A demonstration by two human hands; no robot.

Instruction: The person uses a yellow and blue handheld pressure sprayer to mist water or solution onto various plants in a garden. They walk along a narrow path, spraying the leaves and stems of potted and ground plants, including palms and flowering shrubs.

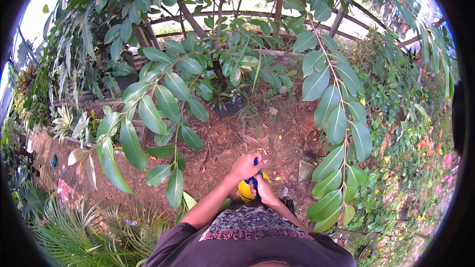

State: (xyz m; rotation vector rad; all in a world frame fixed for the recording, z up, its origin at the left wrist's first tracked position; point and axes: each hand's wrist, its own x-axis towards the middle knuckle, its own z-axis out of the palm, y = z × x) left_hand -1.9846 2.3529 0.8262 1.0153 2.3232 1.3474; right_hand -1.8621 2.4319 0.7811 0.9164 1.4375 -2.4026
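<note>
In front of my body is a yellow pump sprayer (pixel 244 191) with a blue top, partly hidden by my hands. At its upper end, my left hand (pixel 244 166) is closed around the blue part. Just below and to the right, my right hand (pixel 262 189) grips the blue handle with bent fingers. A thin stem or nozzle seems to stick out beyond my left hand, too fine to make out. Leafy branches hang on both sides, the left branch (pixel 166 101) and the right branch (pixel 336 126), with large glossy green leaves.
Reddish bare soil (pixel 227 136) lies ahead. A dark plant pot (pixel 229 106) stands under the tree, before a wooden fence (pixel 341 22). Flowering shrubs (pixel 410 153) fill the right side. Palm fronds (pixel 94 227) spread at the lower left, near a pink-red piece of litter (pixel 65 191).
</note>
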